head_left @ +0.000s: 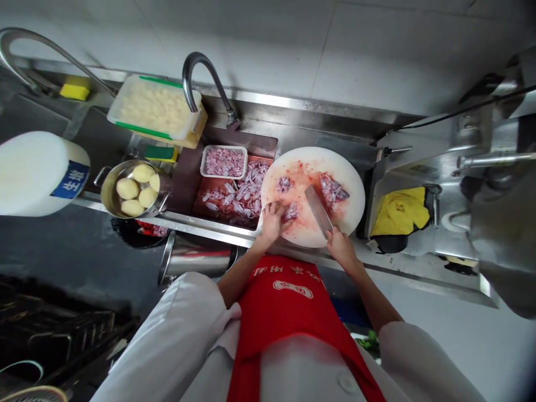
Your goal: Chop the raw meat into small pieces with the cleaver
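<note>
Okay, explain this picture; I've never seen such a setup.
There is no robot here: these are a person's bare hands. The one picture comes from a camera on the person's head, looking forward and down. The right hand holds a cleaver over a round white cutting board. The left hand is at a small pile of cut meat; a larger chunk lies right of the blade. Left of the board, a sink holds more pieces and a white basket; beyond is a metal pot of potatoes.

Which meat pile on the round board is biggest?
The right pile; the knife lies between it and the two small piles.
</note>
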`<state>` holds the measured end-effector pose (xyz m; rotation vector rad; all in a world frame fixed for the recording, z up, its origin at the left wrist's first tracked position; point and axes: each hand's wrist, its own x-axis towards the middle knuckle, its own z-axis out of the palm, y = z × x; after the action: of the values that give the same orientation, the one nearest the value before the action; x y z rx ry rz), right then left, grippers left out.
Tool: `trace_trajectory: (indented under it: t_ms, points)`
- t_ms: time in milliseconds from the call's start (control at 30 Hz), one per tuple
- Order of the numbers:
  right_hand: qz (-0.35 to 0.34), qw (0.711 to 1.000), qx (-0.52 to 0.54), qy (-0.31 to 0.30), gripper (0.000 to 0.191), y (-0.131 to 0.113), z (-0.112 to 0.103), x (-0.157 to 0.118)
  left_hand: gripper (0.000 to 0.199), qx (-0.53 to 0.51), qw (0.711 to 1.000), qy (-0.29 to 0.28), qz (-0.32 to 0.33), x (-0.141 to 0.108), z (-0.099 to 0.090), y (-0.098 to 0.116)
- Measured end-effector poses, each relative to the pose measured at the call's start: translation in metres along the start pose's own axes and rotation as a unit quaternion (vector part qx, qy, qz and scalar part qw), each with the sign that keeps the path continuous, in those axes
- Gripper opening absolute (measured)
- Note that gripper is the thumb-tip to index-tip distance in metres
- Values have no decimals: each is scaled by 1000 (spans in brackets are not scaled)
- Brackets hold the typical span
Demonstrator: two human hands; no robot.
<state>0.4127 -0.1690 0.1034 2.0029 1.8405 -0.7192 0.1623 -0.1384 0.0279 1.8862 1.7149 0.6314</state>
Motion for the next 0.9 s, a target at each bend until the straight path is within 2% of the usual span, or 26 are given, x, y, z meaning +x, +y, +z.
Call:
trace_trajectory:
  t_ms: [133, 233, 400, 600, 733, 800, 900]
  points:
    - [2, 1000, 2, -1, 31, -4, 1, -1, 19, -18, 995, -64, 80, 28, 17, 8]
    - [4, 1000, -3, -1, 32, -4, -1, -2, 25, -3, 998, -36, 54, 34, 26, 14]
    - [-6, 1000, -26, -4, 32, -5, -7, -8, 40, -16, 1000, 20, 1, 8, 16, 10]
    - [-60, 997, -44, -2, 32, -18, -13, -19, 21, -57, 996, 67, -11, -28, 8, -18]
    - [-61, 997, -33, 45, 40, -26, -14, -21, 18, -42, 989, 141, -20, -38, 11, -24]
    - [-54, 998, -25, 19, 38, -30, -10, -16, 17, -30, 988, 147, 20, -33, 15, -22]
    - [-60, 997, -9, -54, 31, -35, -4, -3, 18, -29, 986, 107, 127, -15, 24, -16]
